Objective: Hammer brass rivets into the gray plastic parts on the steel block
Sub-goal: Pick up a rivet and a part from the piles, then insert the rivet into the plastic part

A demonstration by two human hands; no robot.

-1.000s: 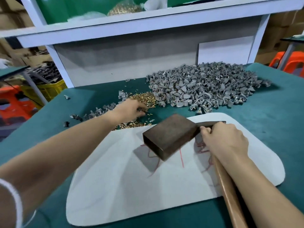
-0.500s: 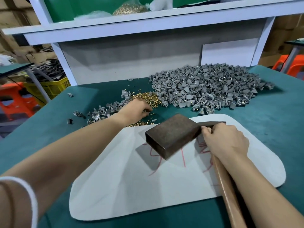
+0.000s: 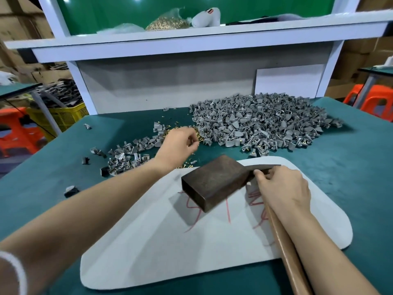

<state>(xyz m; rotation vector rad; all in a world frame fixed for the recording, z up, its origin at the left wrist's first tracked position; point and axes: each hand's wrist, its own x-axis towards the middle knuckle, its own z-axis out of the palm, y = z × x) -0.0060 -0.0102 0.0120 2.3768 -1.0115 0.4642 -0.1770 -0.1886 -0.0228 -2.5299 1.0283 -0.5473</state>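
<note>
Relative to the earlier frame, the left hand [image 3: 179, 143] has risen slightly, its curled fingers pinching brass rivets [image 3: 198, 134] at the pile, left of and beyond the steel block [image 3: 214, 182]. The block lies on the white mat [image 3: 148, 252] at mid-worktop [image 3: 340, 167]. The right hand [image 3: 282, 188] grips the hammer [image 3: 285, 248] just below its head, beside the block's right end, with gray plastic parts [image 3: 255, 122] heaped at the far side.

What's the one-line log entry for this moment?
left hand: pinching rivets from pile | right hand: gripping hammer beside steel block | steel block top: bare
</note>
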